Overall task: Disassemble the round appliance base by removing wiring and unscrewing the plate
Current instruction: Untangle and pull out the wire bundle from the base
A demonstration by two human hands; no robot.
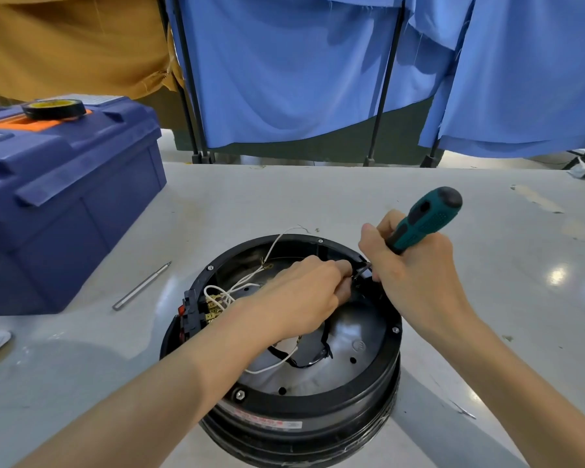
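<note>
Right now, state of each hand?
Left hand: fingers curled at the base rim; whether they pinch anything cannot be told.
Right hand: grips the screwdriver, tip at that rim.

A single head-worn camera (wide-angle, edges bowed) looks forward and down from close above the left hand point(298, 295) and right hand point(416, 275), facing across the table point(318, 197) to the blue curtains point(284, 69) well beyond them.
</note>
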